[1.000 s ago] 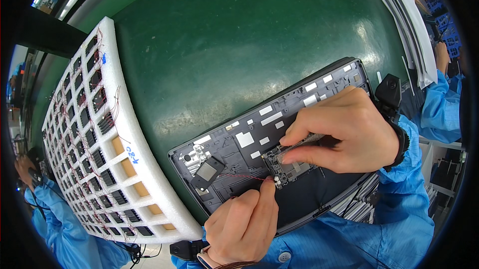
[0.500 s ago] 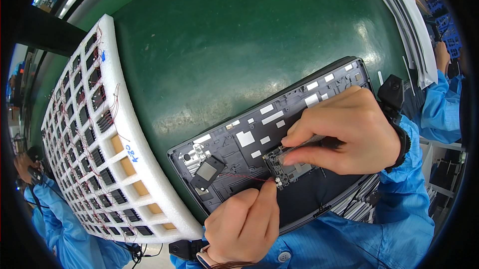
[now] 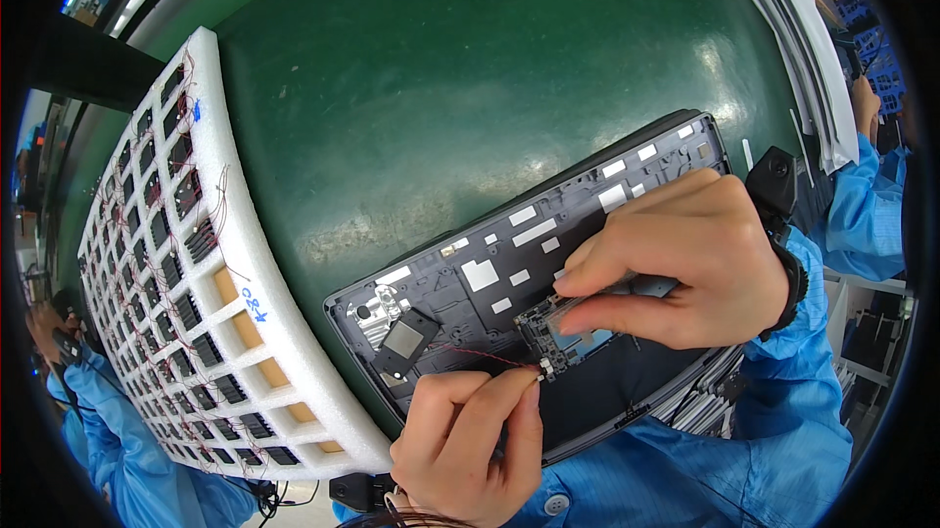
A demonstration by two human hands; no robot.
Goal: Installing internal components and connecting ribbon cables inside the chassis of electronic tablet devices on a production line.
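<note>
PCB [image 3: 550, 340] is over dark casing [image 3: 448, 285], long axis lower-L to upper-R, R hand [image 3: 690, 259] fingers clamped on it, L hand [image 3: 470, 440] fingers pinching red wire [image 3: 480, 353], w/ blue handwriting [image 3: 257, 301] on foam tray [image 3: 247, 234].

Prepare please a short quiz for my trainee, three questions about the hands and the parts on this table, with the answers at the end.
1. Where does the thin red wire run from the black module?
A. Into the foam tray
B. To the left hand's fingers
C. Under the paper sheets

2. True or false: the white foam tray lies to the left of the dark casing.

3. Fill in: the right hand pinches the ____.

Key: 1. B; 2. True; 3. circuit board.
</note>
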